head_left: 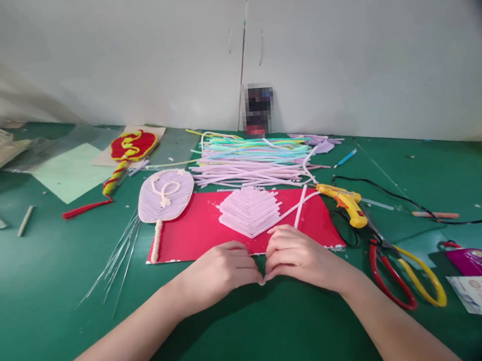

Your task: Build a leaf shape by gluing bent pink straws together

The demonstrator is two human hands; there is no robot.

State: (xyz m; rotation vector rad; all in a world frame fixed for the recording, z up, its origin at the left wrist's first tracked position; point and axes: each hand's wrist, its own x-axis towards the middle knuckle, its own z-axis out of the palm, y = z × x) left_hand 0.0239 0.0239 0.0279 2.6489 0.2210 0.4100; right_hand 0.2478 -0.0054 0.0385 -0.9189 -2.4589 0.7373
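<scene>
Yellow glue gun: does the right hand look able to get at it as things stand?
Probably yes: the glue gun lies uncovered beyond and right of the right hand, and nothing tall rises from the red sheet between them.

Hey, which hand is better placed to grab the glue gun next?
Probably your right hand: it's nearer the glue gun, which lies ahead of it and to its right. Your left hand is farther off and would likely have to cross past the right.
</scene>
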